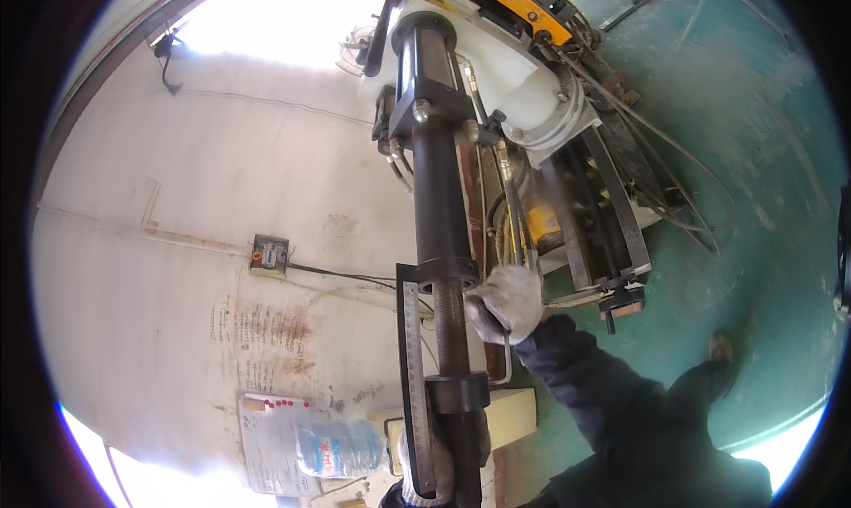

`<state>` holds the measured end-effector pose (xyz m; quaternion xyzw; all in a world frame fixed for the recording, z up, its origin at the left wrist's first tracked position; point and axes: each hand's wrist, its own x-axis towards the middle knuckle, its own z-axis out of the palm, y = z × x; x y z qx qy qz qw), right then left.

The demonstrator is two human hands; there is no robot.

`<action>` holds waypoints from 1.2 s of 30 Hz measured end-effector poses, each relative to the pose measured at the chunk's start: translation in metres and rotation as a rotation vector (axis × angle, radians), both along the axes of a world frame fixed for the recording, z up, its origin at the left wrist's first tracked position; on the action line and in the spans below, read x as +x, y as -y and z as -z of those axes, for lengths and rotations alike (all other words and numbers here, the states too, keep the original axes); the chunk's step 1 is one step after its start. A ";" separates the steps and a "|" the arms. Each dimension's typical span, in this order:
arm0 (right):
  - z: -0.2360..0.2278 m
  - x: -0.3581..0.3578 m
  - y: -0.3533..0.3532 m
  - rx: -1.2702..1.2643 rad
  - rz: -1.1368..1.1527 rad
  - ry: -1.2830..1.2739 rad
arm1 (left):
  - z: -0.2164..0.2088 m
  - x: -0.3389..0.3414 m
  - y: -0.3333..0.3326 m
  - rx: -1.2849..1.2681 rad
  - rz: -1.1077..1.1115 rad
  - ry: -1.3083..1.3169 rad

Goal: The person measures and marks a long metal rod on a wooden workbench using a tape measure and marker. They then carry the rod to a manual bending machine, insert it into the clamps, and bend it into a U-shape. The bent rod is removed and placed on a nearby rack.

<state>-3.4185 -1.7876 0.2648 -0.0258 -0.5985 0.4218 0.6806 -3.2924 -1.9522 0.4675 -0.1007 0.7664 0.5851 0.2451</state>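
Observation:
A black hydraulic cylinder (439,198) runs down the middle of the view. From its lower end comes a threaded rod (451,326) with a dark round collar (457,393) on it. Beside the rod, on its left, lies a long black-edged bar with a scale (412,366). My right hand (507,304), in a pale work glove, is closed just right of the cylinder's lower end, and a thin bent metal rod, like a hex key, sticks out below it. My left hand (409,464), also gloved, is at the rod's lower end, behind the scale; its fingers are mostly hidden.
White and yellow machinery (523,82) with hoses (510,189) stands at the upper right. A black handwheel (623,300) juts out below it. On the left, the pale wall carries a small switch box (269,255). A clear plastic bottle (341,449) is at the lower left.

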 end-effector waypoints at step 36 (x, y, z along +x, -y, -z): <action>-0.047 0.134 -0.049 0.552 -0.591 0.534 | -0.015 0.005 -0.014 0.153 0.230 -0.087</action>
